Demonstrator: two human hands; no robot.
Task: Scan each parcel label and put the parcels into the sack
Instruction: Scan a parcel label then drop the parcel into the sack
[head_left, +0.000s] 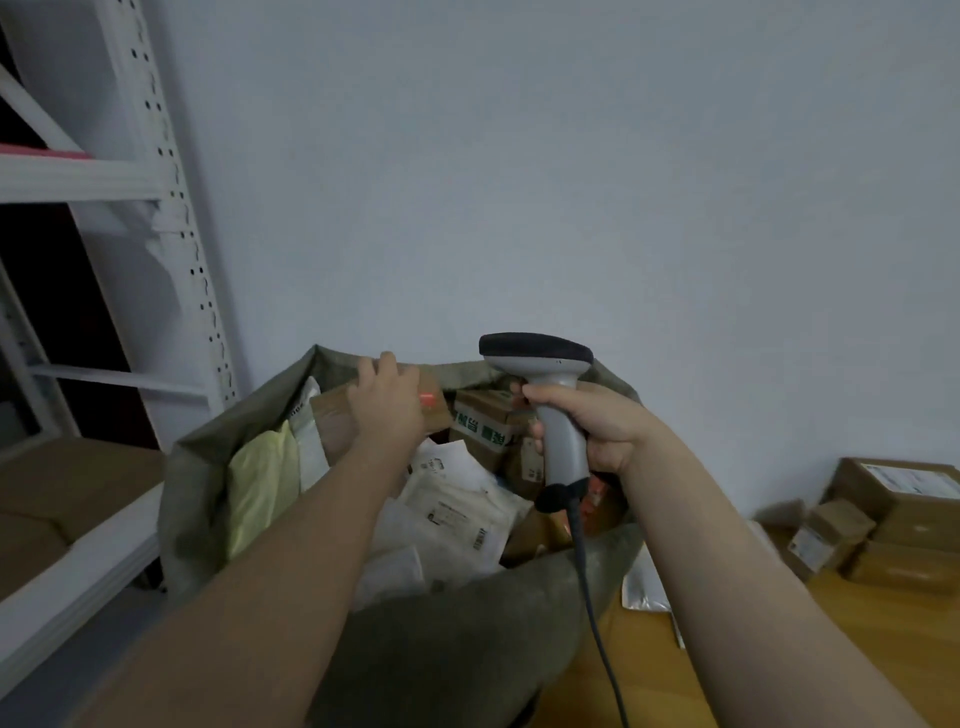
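The left hand (387, 400) grips a brown parcel (332, 421), fingers curled over its far edge, and holds it above the far side of the open sack (467, 623). The right hand (597, 431) is wrapped round the handle of the scanner (537, 356), just right of the parcel (a red glow sits on the parcel's right end). The sack's mouth lies directly below, so I judge the left hand need only lower and release.
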